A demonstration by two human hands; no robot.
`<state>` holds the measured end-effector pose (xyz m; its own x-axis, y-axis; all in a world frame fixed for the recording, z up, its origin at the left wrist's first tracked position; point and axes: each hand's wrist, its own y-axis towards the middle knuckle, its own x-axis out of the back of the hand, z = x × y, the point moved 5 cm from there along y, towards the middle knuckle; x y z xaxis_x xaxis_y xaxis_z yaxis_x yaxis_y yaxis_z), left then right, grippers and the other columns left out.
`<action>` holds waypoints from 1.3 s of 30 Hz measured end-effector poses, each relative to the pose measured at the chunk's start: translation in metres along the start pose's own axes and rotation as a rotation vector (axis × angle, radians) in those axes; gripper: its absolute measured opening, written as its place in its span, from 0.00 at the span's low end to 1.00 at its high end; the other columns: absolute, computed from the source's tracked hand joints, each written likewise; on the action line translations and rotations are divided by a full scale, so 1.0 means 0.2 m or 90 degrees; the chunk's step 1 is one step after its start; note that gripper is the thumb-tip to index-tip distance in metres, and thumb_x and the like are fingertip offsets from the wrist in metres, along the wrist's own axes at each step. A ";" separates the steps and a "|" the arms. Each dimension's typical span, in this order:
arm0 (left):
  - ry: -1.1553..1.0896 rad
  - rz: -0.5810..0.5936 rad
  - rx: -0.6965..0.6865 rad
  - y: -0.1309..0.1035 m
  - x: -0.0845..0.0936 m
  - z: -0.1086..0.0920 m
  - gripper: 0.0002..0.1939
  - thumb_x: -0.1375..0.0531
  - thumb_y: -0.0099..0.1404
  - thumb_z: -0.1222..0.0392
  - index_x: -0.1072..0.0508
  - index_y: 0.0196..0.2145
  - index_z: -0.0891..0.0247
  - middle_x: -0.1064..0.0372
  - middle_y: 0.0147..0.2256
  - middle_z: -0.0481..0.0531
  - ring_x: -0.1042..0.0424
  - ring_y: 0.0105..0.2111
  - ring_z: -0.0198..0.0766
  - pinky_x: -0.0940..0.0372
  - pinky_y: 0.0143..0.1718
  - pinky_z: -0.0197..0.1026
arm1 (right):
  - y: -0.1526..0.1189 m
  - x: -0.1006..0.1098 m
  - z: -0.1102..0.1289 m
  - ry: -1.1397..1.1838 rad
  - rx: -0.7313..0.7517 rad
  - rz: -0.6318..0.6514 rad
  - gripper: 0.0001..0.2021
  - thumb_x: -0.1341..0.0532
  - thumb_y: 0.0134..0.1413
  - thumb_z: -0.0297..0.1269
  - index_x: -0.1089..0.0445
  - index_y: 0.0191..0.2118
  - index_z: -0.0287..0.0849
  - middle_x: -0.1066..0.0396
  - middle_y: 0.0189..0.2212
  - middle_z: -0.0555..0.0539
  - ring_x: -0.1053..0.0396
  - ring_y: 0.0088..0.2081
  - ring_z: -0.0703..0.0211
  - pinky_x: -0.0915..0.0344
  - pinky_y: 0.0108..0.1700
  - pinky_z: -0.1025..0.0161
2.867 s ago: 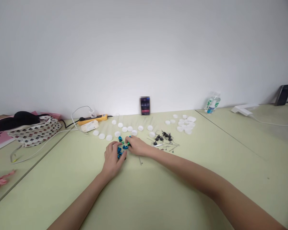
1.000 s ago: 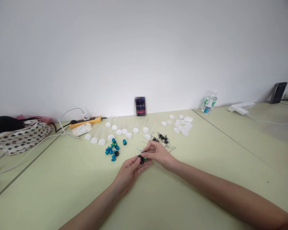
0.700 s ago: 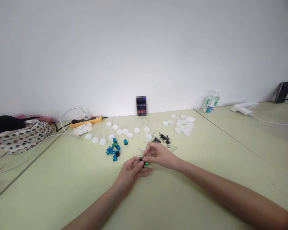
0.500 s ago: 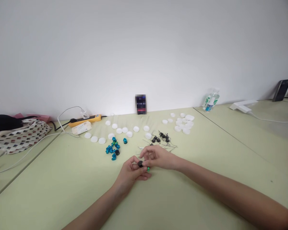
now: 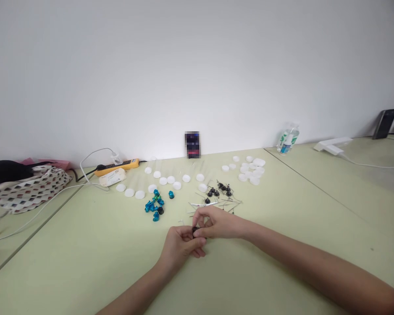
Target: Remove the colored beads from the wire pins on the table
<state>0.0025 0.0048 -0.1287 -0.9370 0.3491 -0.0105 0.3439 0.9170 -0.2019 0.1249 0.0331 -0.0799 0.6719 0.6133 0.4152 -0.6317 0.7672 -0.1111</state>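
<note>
My left hand point(image 5: 183, 245) and my right hand point(image 5: 215, 223) meet above the table near its middle, both closed on one small black part point(image 5: 195, 232) between their fingertips. Fingers cover most of that part. Left of the hands lies a cluster of shiny blue pieces point(image 5: 150, 205), with a black piece point(image 5: 160, 211) at its edge and a single blue piece point(image 5: 171, 194) apart from it. Just beyond my right hand are several black stemmed pieces point(image 5: 213, 191) and thin metal rods point(image 5: 230, 204).
White round caps point(image 5: 174, 180) with clear tubes stand farther back; more white caps point(image 5: 249, 168) lie to the right. Along the wall are a yellow power strip point(image 5: 129, 164), a phone point(image 5: 193, 145) and clear bottles point(image 5: 288, 139). Patterned cloth point(image 5: 33, 188) and cables lie at left.
Both hands have moved slightly nearer with the black part, which has turned and is more covered by fingers. The green bit beside it no longer shows.
</note>
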 end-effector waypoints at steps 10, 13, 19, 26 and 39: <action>0.064 -0.001 -0.049 -0.02 -0.03 -0.03 0.14 0.37 0.52 0.52 0.24 0.28 0.68 0.28 0.20 0.52 0.32 0.19 0.35 0.35 0.23 0.35 | -0.01 -0.02 -0.06 0.081 -0.085 0.020 0.15 0.36 0.42 0.46 0.34 0.31 0.39 0.33 0.20 0.52 0.35 0.22 0.65 0.39 0.23 0.70; 0.061 0.050 -0.072 -0.02 -0.03 -0.06 0.15 0.41 0.56 0.50 0.25 0.29 0.67 0.27 0.25 0.54 0.30 0.22 0.35 0.35 0.26 0.36 | -0.02 -0.01 -0.05 0.091 -0.084 0.010 0.16 0.36 0.43 0.46 0.36 0.32 0.40 0.32 0.22 0.51 0.34 0.22 0.65 0.38 0.23 0.69; 0.005 0.179 -0.056 -0.03 -0.03 -0.10 0.18 0.43 0.59 0.49 0.26 0.38 0.66 0.28 0.41 0.59 0.29 0.39 0.41 0.35 0.40 0.39 | -0.02 0.00 -0.04 0.099 -0.083 0.012 0.17 0.35 0.42 0.45 0.37 0.34 0.40 0.31 0.24 0.51 0.33 0.21 0.65 0.36 0.23 0.68; 0.003 0.178 -0.018 -0.03 -0.02 -0.09 0.16 0.41 0.57 0.50 0.26 0.32 0.67 0.28 0.34 0.57 0.30 0.36 0.39 0.36 0.36 0.38 | -0.03 -0.02 -0.03 0.020 -0.054 -0.061 0.14 0.36 0.44 0.44 0.38 0.33 0.41 0.32 0.24 0.51 0.32 0.19 0.65 0.40 0.20 0.70; 0.030 0.203 -0.047 -0.05 -0.05 -0.10 0.16 0.42 0.58 0.52 0.25 0.35 0.68 0.26 0.36 0.58 0.29 0.36 0.40 0.36 0.37 0.39 | -0.04 -0.07 -0.02 -0.023 -0.069 -0.065 0.20 0.38 0.42 0.54 0.40 0.30 0.42 0.39 0.20 0.53 0.38 0.14 0.66 0.47 0.12 0.70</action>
<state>0.0100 -0.0038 -0.1064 -0.7781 0.6280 -0.0157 0.6247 0.7708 -0.1250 0.1224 0.0186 -0.0891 0.7149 0.5259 0.4608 -0.5142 0.8420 -0.1632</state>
